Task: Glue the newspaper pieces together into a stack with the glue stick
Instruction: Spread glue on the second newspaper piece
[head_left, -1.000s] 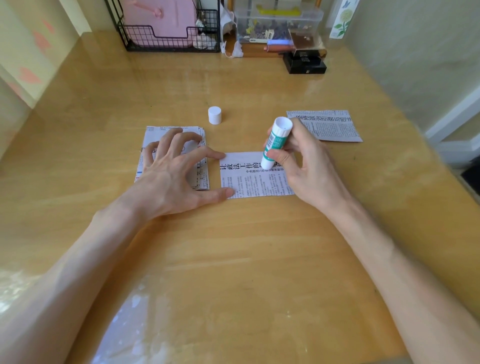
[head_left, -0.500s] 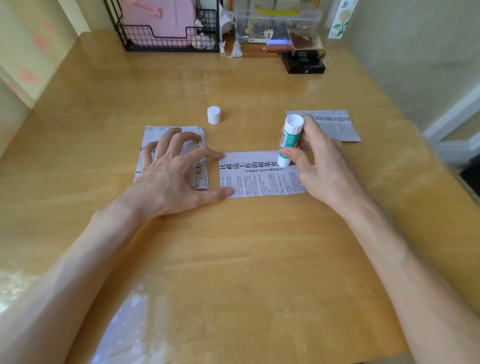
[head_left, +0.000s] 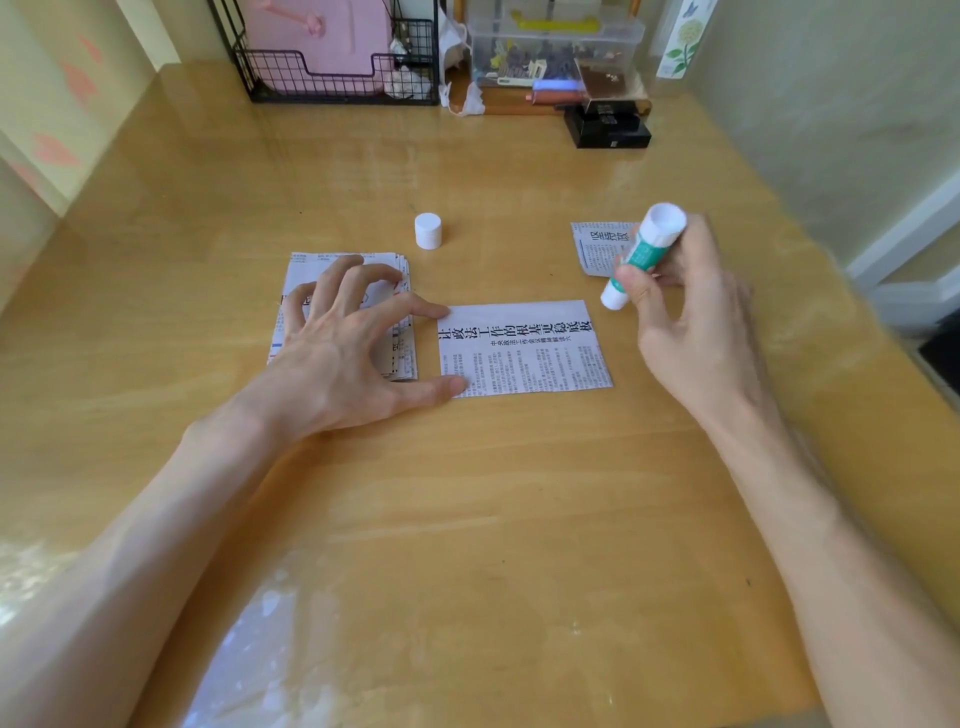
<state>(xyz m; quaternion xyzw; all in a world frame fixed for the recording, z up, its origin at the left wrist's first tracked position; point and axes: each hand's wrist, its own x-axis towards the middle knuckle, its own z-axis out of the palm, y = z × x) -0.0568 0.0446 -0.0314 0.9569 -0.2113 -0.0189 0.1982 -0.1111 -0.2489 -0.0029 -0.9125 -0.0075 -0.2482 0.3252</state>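
Glossy wooden desk (head_left: 519, 519) in daylight, glue stick (head_left: 641, 254) held just off the middle newspaper piece (head_left: 524, 353).
Left hand (head_left: 343, 353) spread wide, curled fingertips resting on the newspaper stack (head_left: 402, 345), index tip touching the middle piece's upper left corner and thumb tip pressing its lower left corner. Right hand (head_left: 691, 317) wrapped round the uncapped glue stick, tilted, lower end pointing down-left just beside the piece's upper right corner; contact with the desk impossible to tell. White cap (head_left: 428, 231) upright beyond the stack, apart from both. Another newspaper piece (head_left: 597, 249) flat behind the right hand, partly hidden by it. Along the far edge, black wire basket (head_left: 332, 78), clear plastic box (head_left: 550, 47) and small black box (head_left: 608, 127).
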